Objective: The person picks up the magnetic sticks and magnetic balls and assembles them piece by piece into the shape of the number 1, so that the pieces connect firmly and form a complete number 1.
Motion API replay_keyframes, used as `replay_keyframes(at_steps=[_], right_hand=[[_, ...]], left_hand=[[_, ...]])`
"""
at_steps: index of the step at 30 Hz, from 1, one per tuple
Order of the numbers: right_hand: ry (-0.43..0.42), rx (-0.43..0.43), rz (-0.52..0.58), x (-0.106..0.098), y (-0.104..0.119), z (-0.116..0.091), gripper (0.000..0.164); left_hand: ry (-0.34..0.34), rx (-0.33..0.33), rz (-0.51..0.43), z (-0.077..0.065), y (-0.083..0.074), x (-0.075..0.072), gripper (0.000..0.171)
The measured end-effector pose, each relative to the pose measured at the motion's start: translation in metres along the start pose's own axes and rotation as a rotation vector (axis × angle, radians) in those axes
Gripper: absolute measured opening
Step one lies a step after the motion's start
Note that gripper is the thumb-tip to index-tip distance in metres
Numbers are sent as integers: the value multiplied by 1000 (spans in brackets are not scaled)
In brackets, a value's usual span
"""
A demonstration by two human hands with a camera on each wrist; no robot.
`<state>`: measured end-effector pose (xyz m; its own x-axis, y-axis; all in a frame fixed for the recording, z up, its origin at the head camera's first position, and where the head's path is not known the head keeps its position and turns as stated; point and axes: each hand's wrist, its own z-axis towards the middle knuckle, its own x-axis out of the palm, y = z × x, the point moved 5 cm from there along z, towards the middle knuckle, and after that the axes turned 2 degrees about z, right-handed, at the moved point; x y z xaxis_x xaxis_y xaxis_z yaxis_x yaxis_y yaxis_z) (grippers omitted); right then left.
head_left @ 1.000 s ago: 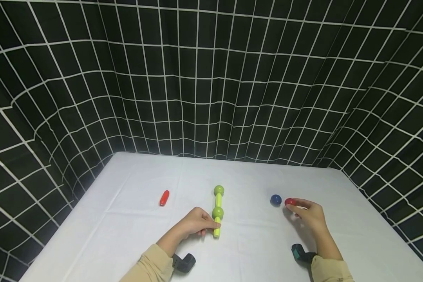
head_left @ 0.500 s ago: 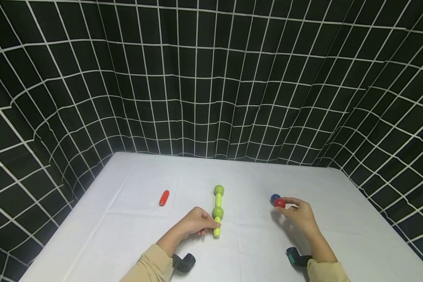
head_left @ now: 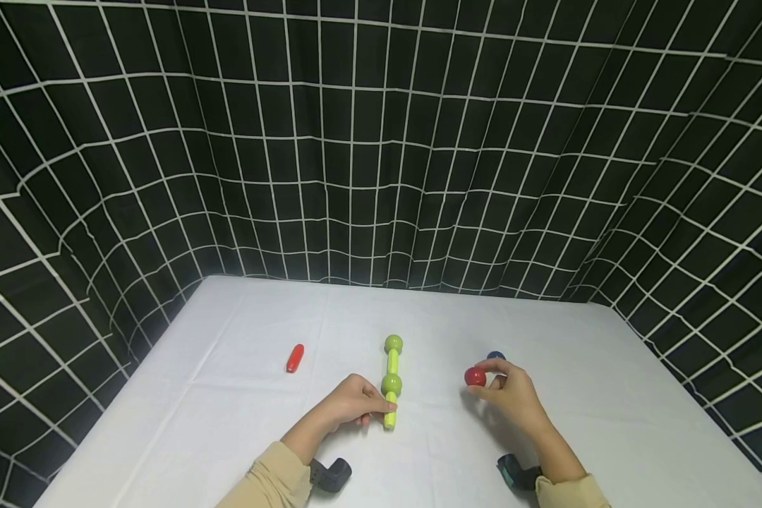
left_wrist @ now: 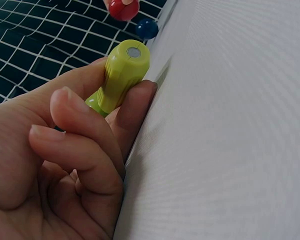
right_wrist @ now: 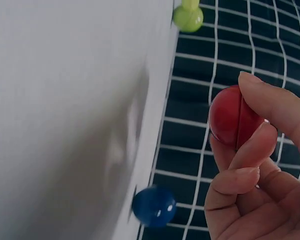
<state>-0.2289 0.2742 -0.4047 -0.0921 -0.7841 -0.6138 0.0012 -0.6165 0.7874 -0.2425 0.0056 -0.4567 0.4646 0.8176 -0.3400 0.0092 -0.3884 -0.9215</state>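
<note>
A chain of two green balls and two yellow-green rods lies lengthwise on the white table. My left hand (head_left: 354, 402) pinches the near rod (head_left: 390, 419), whose end shows a grey round spot in the left wrist view. Farther along are one green ball (head_left: 391, 384), the second rod (head_left: 393, 361) and the far green ball (head_left: 394, 343). Raised over the table to the right, my right hand (head_left: 514, 398) holds a red ball (right_wrist: 230, 115) between thumb and fingers. Behind that hand sits a blue ball (right_wrist: 154, 206), mostly hidden in the head view.
A red rod (head_left: 295, 358) lies alone on the left part of the white tablecloth (head_left: 241, 409). Black curtains (head_left: 368, 141) with a white grid stand behind the table and along both sides.
My right hand has carried the red ball leftward, past the front of the blue ball and closer to the green chain. The left hand keeps its place on the near rod.
</note>
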Motion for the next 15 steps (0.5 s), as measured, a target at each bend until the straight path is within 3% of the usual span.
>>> replay_keyframes(at_steps=[8,15], right_hand=[[50,-51,4,19,15,-8,40],[157,-123,42,39,25,-17,39]], left_hand=[[-11,3,-10,0,1,0,23],[-26,3,-19,1,2,0,25]])
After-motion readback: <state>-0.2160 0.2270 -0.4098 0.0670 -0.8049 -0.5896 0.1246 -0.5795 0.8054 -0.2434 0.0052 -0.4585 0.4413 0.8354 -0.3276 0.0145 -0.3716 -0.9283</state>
